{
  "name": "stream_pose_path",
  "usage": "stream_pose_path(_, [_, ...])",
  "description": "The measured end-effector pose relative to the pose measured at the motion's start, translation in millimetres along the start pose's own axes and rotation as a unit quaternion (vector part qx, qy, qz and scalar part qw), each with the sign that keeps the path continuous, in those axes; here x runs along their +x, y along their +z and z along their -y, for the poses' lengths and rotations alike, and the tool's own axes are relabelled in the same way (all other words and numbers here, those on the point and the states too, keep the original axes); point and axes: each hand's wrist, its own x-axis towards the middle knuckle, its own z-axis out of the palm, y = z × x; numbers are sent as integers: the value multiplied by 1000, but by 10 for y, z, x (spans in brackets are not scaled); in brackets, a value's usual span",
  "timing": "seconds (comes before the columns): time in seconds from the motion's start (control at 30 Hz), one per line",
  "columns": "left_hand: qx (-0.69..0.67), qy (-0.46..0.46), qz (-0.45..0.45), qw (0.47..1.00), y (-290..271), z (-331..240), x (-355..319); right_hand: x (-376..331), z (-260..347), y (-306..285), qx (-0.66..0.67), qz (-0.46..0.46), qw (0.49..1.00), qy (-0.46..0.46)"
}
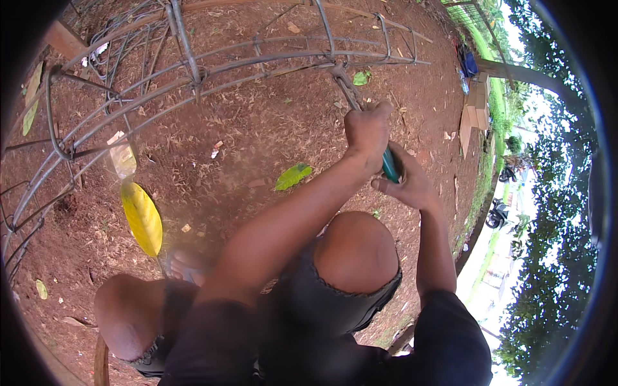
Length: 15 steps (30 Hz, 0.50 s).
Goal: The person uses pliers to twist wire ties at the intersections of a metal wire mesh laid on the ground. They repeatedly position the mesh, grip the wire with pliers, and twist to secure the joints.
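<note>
My left hand [368,134] is closed in a fist around a tool that looks like pincers with a green handle [390,166]. Its dark metal end [346,89] reaches up to a wire-tied joint on a steel rebar cage [257,62]. My right hand [413,183] is lower and to the right, fingers curled about the green handle, thumb on the near side. The jaws' exact grip on the joint is too small to make out. The cage's long bars and bent stirrups [183,45] curve across the far and left side.
My bent knees [357,252] are below my arms. A yellow leaf [141,219] and a green leaf [293,176] lie on the red soil. Bricks [476,103] stand at the far right near a tree trunk [521,74]; motorcycles [496,214] are beyond.
</note>
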Motion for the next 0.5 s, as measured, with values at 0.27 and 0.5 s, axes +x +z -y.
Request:
stream_pose_path(0.27, [-114, 3, 6, 993, 212, -27, -378, -2, 65, -715, 234, 189, 937, 180])
stream_pose_path(0.5, [-191, -53, 246, 949, -34, -152, -242, 169, 71, -712, 392, 289, 853, 188])
